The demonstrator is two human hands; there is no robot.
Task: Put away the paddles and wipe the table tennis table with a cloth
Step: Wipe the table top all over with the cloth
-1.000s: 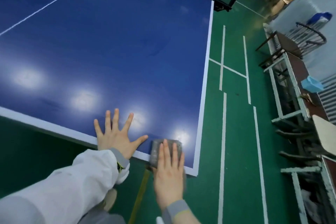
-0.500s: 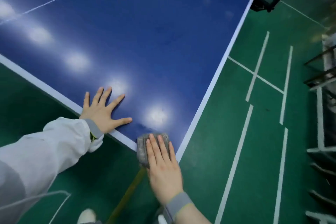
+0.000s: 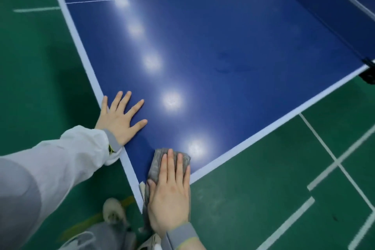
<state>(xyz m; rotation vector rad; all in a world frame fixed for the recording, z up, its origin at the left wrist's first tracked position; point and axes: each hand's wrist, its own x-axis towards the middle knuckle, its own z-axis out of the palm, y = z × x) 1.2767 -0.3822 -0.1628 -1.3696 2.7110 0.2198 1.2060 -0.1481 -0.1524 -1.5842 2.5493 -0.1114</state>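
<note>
Since half a second ago the view has turned, and the right hand [image 3: 169, 195] with the cloth [image 3: 157, 165] sits a little farther in from the near corner of the worktop [image 3: 233, 50]. The fingers [image 3: 172, 166] lie straight and close together, pressing the cloth flat. The left hand [image 3: 119, 116] rests just to the left with its fingers spread wide on the blue surface, holding nothing. The cloth is grey, soft and light, and probably folds easily; a flat palm on its middle should move it best. The worktop looks hard, smooth and glossy, with a white edge band. No paddles are visible.
</note>
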